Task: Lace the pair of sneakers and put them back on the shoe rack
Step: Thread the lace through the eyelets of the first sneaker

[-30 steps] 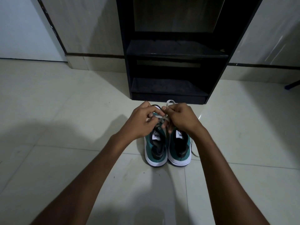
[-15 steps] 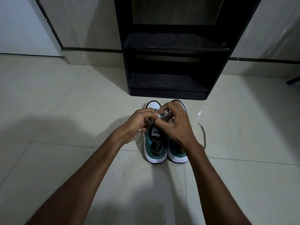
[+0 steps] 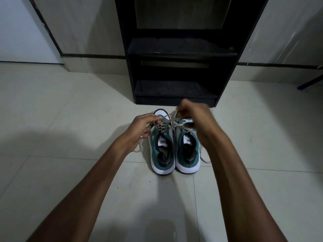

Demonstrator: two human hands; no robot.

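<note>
**Now the lace ends are pulled apart over the left sneaker**

Both arms are stretched forward and down over the shoes. The left hand [image 3: 142, 126] is closed on one end of the lace [image 3: 167, 121], low beside the left sneaker [image 3: 161, 145]. The right hand [image 3: 193, 114] is lifted a little higher and is pinched shut on the other end, above the toe of the right sneaker [image 3: 187, 147]. The two ends are crossed over the left sneaker's tongue. The right hand is blurred, so its exact finger hold may be hard to judge.

Half a second ago both hands were bunched together on top of the shoes. Since then they have been drawn apart, and the lace is stretched between them.

The pair is set side by side on the pale floor tiles [image 3: 70, 119], heels toward the camera, just in front of the black shoe rack [image 3: 176, 49]. A loose lace end [image 3: 204, 158] is lying on the floor beside the right sneaker.
</note>
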